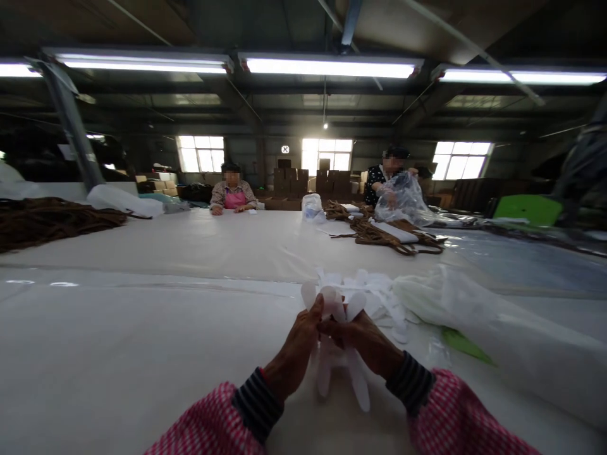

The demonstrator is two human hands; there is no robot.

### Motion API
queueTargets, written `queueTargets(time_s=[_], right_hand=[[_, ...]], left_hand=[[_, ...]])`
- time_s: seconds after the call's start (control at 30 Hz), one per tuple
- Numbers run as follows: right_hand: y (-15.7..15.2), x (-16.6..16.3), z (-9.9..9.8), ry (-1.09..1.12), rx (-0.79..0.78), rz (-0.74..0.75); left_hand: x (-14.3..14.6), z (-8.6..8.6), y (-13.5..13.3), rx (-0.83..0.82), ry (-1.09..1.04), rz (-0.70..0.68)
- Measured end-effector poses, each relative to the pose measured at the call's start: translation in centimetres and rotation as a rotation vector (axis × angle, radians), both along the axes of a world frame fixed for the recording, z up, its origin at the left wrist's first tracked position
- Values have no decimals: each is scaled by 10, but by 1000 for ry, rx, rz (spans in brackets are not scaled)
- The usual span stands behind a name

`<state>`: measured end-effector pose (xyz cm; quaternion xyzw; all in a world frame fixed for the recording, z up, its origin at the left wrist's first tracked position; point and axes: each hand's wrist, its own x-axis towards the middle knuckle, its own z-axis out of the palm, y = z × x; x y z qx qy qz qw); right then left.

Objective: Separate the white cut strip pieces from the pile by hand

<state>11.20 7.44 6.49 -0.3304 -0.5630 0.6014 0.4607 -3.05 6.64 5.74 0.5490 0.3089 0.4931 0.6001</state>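
Note:
My left hand [300, 341] and my right hand [367, 338] meet in front of me, both closed on thin white round-ended strips [358, 379]. Rounded ends stick up above my thumbs, and longer ends hang down below my palms. My fingertips are partly hidden behind the strips. Just beyond my hands lies a loose pile of similar white pieces [379, 294] on the white-covered table [142, 354].
Clear plastic bagging [493, 316] spreads to my right, with a green piece [467, 344] beside it. Brown corded goods [398, 237] lie across the table; more brown material [52, 221] is heaped at left. One person [232, 189] sits opposite; another handles a clear bag [403, 199].

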Motion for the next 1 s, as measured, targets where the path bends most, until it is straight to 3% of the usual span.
queueTargets(time_s=[0.1,0.3,0.5,0.8,0.9,1.0], right_hand=[[3,1,2,2,14,5],[7,9,3,93,-33,14],[6,8,-2,-29,-14,21],[2,1,5,15,-28,57],[7,11,13,-18,38,-19],[20,34,17,-29,89,-220]], left_hand=[[-3,2,1,38,115,26],[-9,7,2,-15,49,84],[-3,9,0,39,39,17],[-2,10,1,123,200,41],[-8,6,9,144,289,112],[-17,4,18,114,371,256]])
